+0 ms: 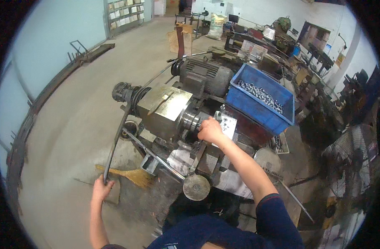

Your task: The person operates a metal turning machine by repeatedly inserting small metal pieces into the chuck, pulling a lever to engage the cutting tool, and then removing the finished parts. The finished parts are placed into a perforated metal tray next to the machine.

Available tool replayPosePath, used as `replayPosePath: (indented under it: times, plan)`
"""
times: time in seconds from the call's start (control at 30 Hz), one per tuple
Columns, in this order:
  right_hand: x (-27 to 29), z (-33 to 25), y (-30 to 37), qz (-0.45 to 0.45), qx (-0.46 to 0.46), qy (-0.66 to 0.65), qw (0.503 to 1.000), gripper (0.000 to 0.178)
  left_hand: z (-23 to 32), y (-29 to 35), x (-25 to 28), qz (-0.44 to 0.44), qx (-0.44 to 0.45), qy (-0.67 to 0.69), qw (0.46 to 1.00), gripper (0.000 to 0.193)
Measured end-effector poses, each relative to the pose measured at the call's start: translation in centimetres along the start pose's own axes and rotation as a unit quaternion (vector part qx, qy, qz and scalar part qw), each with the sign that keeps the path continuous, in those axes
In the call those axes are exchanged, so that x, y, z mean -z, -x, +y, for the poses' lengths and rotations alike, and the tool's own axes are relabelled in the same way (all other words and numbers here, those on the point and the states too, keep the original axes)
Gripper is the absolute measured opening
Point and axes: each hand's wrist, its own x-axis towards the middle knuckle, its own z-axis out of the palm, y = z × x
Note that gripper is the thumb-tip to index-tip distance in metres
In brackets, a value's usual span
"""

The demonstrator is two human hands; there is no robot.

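Observation:
My left hand (101, 187) is closed round the lower end of a long metal lever (114, 147), which rises to the back end of a small lathe's headstock (161, 120). At the spindle nose (191, 122), on the headstock's right side, my right hand (210, 131) has its fingers bent together; whatever they hold is hidden. Just right of that hand lies a white sheet (228, 125) with several small dark and metal pieces on it. A flat strip (161, 103) rests on top of the headstock.
Behind the headstock sits a finned electric motor (206, 76). A blue bin (260, 97) of small metal parts stands at the right. Nearer me are a round handwheel (196, 187) and a slanting metal bar (157, 159). A straw broom (134, 176) lies on the floor.

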Motion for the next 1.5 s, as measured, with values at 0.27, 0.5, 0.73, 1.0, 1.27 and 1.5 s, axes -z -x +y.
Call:
replayPosePath:
  times: [0.27,0.5,0.73,1.0,1.27,1.5]
  plan:
    - [0.6,-1.3,-1.2,-0.032,0.058,-0.017,0.998,0.021,-0.9,-1.4,-1.6,0.065,0.012,-0.168,0.984,0.027]
    - [0.8,-0.8,-0.9,-0.001,0.077,-0.050,0.996,0.018,-3.4,-5.3,0.1,0.036,0.014,-0.316,0.948,0.019]
    - [0.4,-1.0,-1.1,-0.021,0.040,-0.014,0.999,0.021,-13.9,-15.7,6.0,0.175,-0.116,-0.386,0.899,0.005]
    - [2.7,0.4,4.4,0.154,0.209,-0.059,0.964,0.028,-3.1,-15.1,1.3,0.346,-0.256,-0.103,0.897,0.025]
    - [5.8,8.1,18.4,0.197,0.046,-0.089,0.975,0.032,1.7,-11.5,-22.0,-0.207,-0.078,-0.214,0.951,0.049]
    - [4.7,18.5,32.0,0.171,-0.239,-0.051,0.954,0.037,1.4,-16.3,-20.8,-0.197,-0.245,-0.412,0.855,0.027]
